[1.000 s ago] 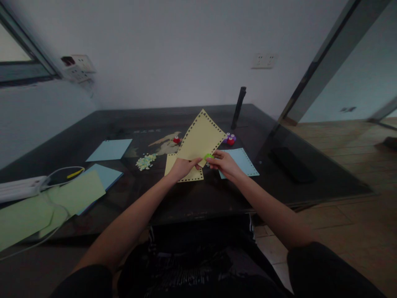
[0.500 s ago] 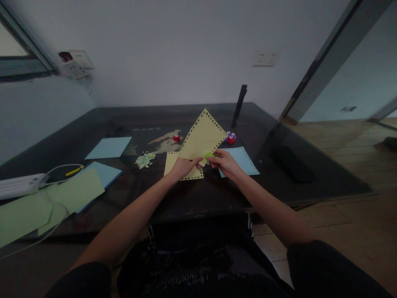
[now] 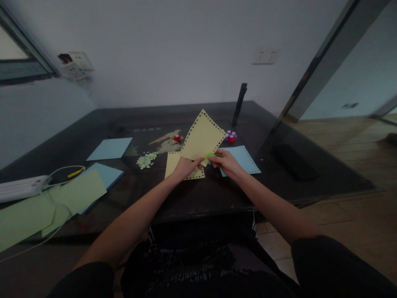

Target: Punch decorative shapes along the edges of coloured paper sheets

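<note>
Closed around the near edge of a yellow sheet of paper (image 3: 201, 134), my left hand (image 3: 187, 167) keeps it raised at a tilt. Small dark cut-outs run along that sheet's borders. My right hand (image 3: 228, 162) grips a small green craft punch (image 3: 211, 156), which sits at the sheet's lower right edge; the fingers partly cover it. Beneath lies another yellow sheet (image 3: 170, 166) with a punched border. A light blue sheet (image 3: 245, 159), punched along its edges, lies under and beside my right hand.
Paper bits (image 3: 146, 160) are heaped on the dark table (image 3: 186, 198). A red punch (image 3: 176, 138) and a purple and red cluster (image 3: 231, 138) with eyes stand farther back. Blue paper (image 3: 111, 149), green sheets (image 3: 79, 188), a white power strip (image 3: 23, 188), a black phone-like slab (image 3: 293, 161) and an upright black stick (image 3: 239, 104) surround them.
The green punch has shifted very slightly along the edge of the raised yellow sheet. Both hands keep their hold, and the whole view has moved a little.
</note>
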A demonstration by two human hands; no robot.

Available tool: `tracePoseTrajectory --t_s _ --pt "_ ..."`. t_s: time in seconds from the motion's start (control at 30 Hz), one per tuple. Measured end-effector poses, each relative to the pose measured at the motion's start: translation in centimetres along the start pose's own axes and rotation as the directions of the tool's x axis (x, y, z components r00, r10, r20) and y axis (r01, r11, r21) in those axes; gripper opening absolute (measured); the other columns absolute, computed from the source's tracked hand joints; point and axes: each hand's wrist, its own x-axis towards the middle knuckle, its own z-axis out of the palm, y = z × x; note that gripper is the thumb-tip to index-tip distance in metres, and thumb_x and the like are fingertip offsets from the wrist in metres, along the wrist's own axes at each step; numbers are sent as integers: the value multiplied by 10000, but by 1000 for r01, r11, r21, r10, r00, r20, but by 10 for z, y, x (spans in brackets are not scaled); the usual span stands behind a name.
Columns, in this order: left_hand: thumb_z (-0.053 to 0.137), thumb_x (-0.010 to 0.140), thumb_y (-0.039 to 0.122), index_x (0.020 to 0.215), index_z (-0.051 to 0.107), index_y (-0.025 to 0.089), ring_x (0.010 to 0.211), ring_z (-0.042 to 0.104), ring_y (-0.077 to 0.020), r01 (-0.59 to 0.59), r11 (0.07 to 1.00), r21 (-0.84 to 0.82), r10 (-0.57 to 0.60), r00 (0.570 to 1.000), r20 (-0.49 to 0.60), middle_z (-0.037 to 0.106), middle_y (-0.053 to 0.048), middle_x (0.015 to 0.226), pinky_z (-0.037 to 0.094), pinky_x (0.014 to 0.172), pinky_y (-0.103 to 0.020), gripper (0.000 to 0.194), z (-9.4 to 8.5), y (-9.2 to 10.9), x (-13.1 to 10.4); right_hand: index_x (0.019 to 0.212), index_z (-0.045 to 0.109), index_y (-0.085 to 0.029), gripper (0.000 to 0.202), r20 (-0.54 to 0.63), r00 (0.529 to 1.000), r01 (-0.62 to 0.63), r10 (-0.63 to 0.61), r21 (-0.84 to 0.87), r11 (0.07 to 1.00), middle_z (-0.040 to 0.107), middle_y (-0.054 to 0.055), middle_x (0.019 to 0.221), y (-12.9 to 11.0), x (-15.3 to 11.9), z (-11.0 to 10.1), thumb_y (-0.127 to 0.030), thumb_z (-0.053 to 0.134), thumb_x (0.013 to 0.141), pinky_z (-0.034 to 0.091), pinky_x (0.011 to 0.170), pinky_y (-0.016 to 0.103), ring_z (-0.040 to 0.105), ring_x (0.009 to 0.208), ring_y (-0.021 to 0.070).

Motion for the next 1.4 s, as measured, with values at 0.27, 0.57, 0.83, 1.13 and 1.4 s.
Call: tracePoseTrajectory --t_s 0.27,0.57,0.83,1.13,1.4 --pt "561 819 257 622 654 153 602 656 -169 47 999 21 -47 999 18 674 -25 535 516 715 -272 242 1 -1 0 706 619 -166 288 7 1000 27 -27 -8 1000 567 -31 618 3 3 -3 -329 796 548 285 448 249 427 449 67" --pt "533 847 249 657 663 132 559 662 -153 77 997 -29 -75 994 74 709 -53 603 511 622 -240 258 6 -3 -1 723 624 -165 281 21 999 37 -36 -19 999 581 -25 671 0 2 -3 -332 788 567 308 449 244 441 451 63" --pt "512 855 253 565 625 162 604 678 -166 91 996 -27 -89 994 59 688 -29 560 522 708 -266 324 7 -3 0 695 614 -165 302 7 1000 14 -14 -14 1000 584 -25 638 -3 1 -1 -329 812 536 336 439 243 484 450 75" --pt "515 846 293 661 662 142 628 687 -175 136 987 -86 -131 990 56 706 -48 583 525 676 -255 281 5 -5 2 794 621 -168 334 7 998 -70 70 9 997 616 2 682 -8 -2 -2 -300 820 561 409 466 235 554 514 97" --pt "514 842 312 726 681 132 623 678 -186 97 989 -108 -96 995 14 721 -57 634 519 670 -276 272 3 -12 4 846 647 -175 325 6 997 -82 82 36 996 638 7 751 -12 -2 -3 -254 812 577 416 462 233 545 508 86"
